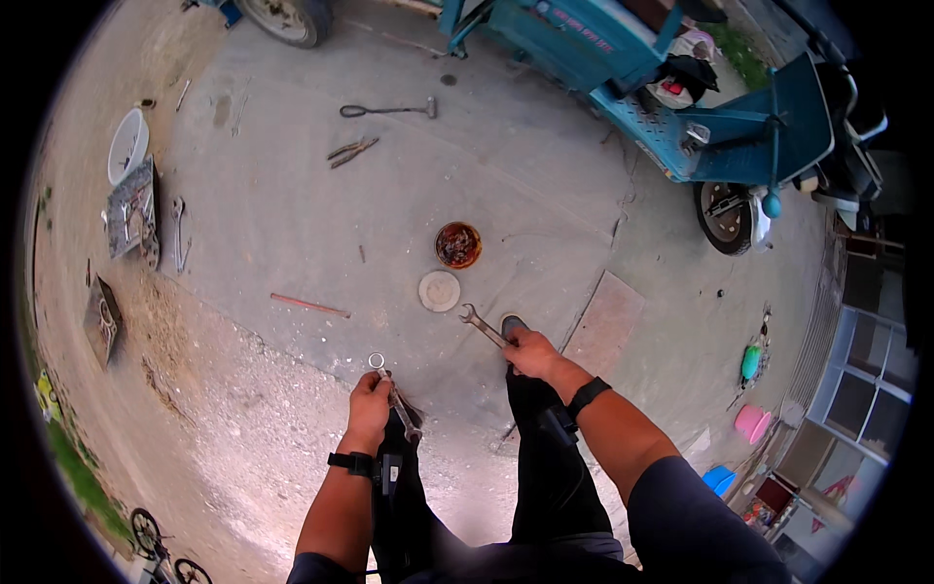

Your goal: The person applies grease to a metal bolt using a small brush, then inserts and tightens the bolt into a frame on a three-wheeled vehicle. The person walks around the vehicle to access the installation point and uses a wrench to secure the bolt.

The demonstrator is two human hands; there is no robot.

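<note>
My left hand [369,409] is closed around a combination wrench [400,404]; its ring end sticks up past the fingers and its open jaw hangs toward my leg. In my right hand [533,352] is another wrench [484,328], its open jaw pointing away to the upper left. The two wrenches are apart. Beyond them on the concrete stands a round tin [458,244] of dark reddish-brown stuff that looks like grease. A pale round lid [440,291] lies just nearer than the tin, close to the right wrench's jaw.
A hammer [389,109] and pliers [352,152] lie farther off, a reddish rod [309,305] nearer left. At far left are a tool tray [119,222], a white basin [128,146] and a metal box [100,321]. A blue cargo tricycle [662,136] stands at upper right, a pink bucket [752,422] below.
</note>
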